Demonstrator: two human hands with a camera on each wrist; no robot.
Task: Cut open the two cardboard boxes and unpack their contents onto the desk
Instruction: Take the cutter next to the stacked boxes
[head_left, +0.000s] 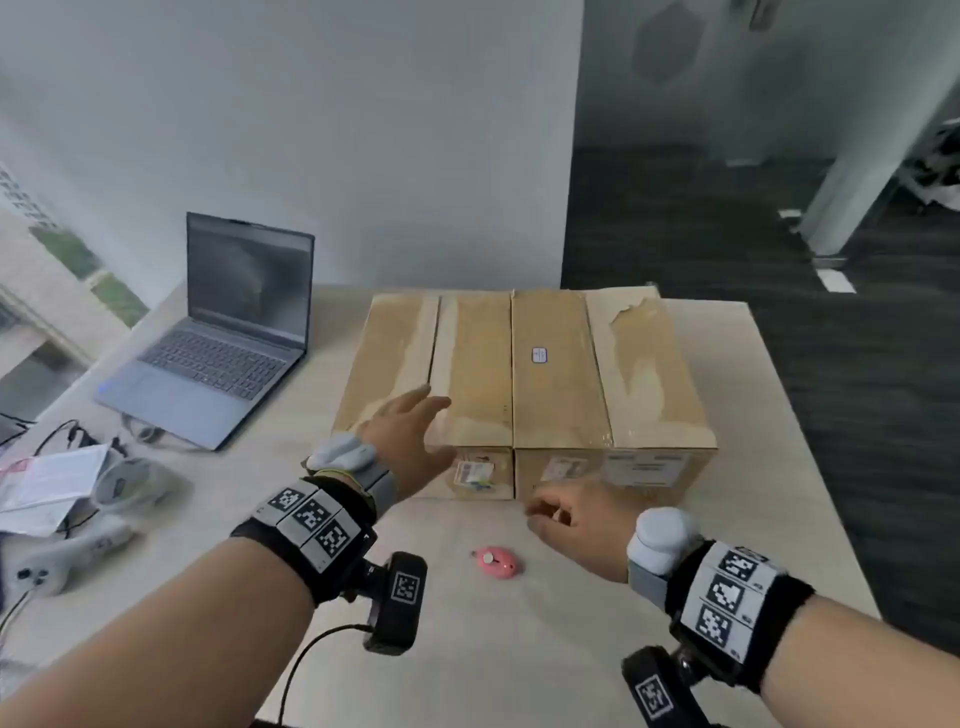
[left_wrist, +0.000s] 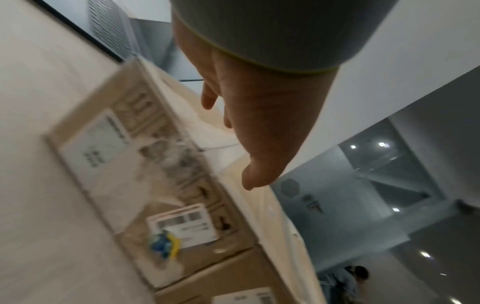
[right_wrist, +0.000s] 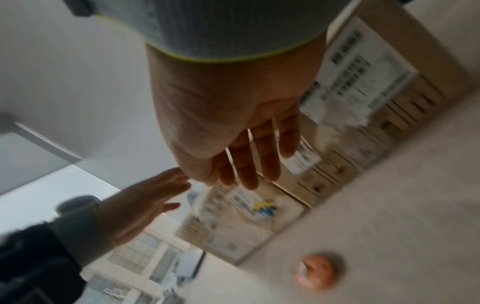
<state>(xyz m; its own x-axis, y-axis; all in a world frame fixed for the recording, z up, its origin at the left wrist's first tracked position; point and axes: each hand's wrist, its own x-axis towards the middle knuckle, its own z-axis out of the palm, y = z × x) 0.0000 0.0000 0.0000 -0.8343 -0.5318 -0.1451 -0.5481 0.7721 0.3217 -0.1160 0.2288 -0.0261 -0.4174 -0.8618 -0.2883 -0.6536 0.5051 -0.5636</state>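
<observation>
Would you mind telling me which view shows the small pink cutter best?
The head view: the pink cutter lies sharp and whole on the desk. The right wrist view shows only a blur; the left wrist view misses it.

No text can be read: the white labels (head_left: 644, 467) on the near faces of the cardboard boxes (head_left: 524, 374), at frame centre, carry barcodes and print too blurred to make out, and the small sticker (head_left: 540, 355) on top is illegible too
</observation>
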